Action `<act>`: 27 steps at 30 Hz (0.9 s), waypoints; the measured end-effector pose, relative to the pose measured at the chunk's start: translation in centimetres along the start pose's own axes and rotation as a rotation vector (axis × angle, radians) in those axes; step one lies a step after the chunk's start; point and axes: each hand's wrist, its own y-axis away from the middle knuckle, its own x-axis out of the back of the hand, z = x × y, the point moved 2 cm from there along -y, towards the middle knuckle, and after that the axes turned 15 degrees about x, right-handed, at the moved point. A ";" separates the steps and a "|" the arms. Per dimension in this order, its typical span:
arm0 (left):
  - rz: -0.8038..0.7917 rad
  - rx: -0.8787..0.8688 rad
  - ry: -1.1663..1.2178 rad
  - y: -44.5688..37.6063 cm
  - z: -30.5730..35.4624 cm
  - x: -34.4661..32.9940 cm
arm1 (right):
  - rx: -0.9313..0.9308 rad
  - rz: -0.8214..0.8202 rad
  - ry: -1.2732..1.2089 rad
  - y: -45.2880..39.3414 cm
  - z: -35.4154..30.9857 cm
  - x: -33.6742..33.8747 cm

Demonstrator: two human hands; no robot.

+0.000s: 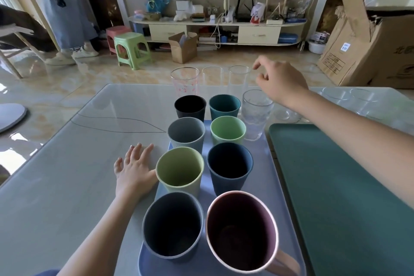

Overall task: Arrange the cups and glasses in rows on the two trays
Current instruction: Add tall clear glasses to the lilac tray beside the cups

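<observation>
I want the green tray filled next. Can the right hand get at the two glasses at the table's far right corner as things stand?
Probably yes. The right hand is empty and raised near the far edge, and the two glasses stand in the open beyond the empty green tray, with nothing between them and the hand.

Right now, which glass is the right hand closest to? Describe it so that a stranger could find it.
Start at the blue tray full of coloured cups. Three tall clear glasses stand in a row beyond its far end. It is the rightmost glass, plain, nearest the right hand; the leftmost has pink prints.
</observation>
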 end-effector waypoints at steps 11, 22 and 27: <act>0.009 -0.006 0.045 -0.7 -0.5 -0.6 | -0.112 -0.269 0.164 -7.7 0.0 -5.7; 0.002 0.000 0.035 -0.7 -0.4 -0.7 | -0.112 -0.215 0.068 -6.7 0.8 -6.9; 0.006 -0.001 0.033 -0.7 -0.5 -0.7 | -0.069 -0.039 0.043 -6.2 1.3 -5.4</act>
